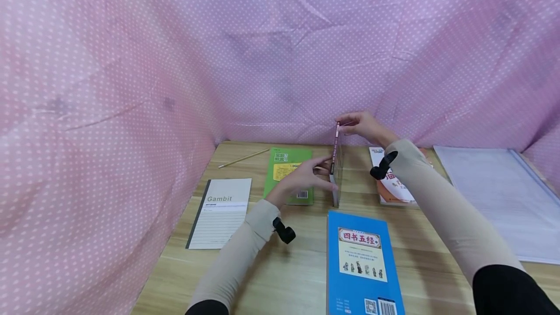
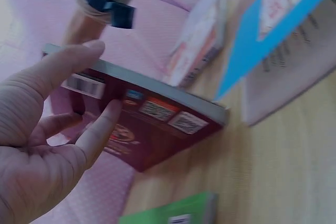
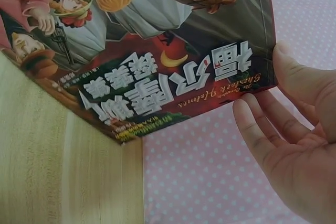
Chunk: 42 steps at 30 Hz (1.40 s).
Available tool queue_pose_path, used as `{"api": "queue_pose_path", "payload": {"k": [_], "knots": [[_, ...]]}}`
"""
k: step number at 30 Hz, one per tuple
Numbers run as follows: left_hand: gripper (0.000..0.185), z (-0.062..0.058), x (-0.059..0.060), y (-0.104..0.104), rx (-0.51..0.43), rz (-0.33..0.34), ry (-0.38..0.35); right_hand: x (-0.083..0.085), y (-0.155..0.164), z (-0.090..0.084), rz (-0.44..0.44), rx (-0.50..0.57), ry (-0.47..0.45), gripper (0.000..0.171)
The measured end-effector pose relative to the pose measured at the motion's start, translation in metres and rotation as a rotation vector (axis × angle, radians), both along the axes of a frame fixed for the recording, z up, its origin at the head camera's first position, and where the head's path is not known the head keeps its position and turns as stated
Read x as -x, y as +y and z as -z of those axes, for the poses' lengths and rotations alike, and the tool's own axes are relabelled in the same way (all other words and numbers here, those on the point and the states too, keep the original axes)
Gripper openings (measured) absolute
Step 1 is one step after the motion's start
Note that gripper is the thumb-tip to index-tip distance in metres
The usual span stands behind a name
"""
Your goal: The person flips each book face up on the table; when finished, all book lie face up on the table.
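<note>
Right, you've got the dark red book (image 1: 336, 164) stood up on its edge on the wooden table (image 1: 302, 266), spine toward the head cam, roughly mid-table just past the blue book (image 1: 360, 261). Your left hand (image 1: 306, 175) is on its left face, fingers straight and spread flat against the back cover, thumb at the top edge per the left wrist view; no curl, it's propping, not gripping. Your right hand (image 1: 363, 128) is up at the far top corner; the right wrist view shows the fingers close together and fairly straight beside the front cover's edge, thumb by the corner. Whether it's truly pinching that corner, can't tell.

Around it: green book (image 1: 288, 175) flat just left, under your left hand's reach; a notebook marked Gambit (image 1: 220, 213) further left w/ a pencil (image 1: 243, 158) behind it; an orange-and-white book (image 1: 391, 181) to the right, and a clear folder (image 1: 498, 198) at the far right. Pink dotted cloth (image 1: 131, 86) walls it all in.

Risk, as I judge it: the book balances on a thin edge and neither hand really clamps it. Ease off one side and it likely tips, onto the green book or toward the orange-and-white one. Bottom edge could also skid on the smooth wood if you push unevenly.
</note>
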<state>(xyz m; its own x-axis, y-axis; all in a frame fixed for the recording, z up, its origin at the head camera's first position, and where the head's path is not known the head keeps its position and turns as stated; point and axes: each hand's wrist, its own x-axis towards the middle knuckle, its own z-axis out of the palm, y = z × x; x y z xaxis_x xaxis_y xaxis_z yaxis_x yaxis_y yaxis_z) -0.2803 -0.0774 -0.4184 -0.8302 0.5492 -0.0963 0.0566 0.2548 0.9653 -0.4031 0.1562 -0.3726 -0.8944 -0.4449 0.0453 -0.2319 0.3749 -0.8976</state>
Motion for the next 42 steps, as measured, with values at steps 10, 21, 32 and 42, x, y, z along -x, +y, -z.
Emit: {"api": "queue_pose_path", "payload": {"k": [10,21,32,42], "knots": [[0.091,-0.023,0.003,-0.012,0.045,0.017,0.045,-0.003,-0.006,0.004,-0.024,-0.010,-0.003,0.051],[0.089,-0.024,0.003,-0.023,0.048,0.007,0.007,-0.006,-0.015,0.030,-0.058,0.030,-0.060,0.064],[0.092,-0.020,0.002,-0.033,0.040,-0.015,-0.026,-0.006,-0.021,0.054,-0.058,-0.017,-0.082,0.062],[0.088,-0.016,0.003,-0.045,0.025,-0.026,-0.025,-0.005,-0.027,0.068,-0.081,-0.031,-0.099,0.063]]}}
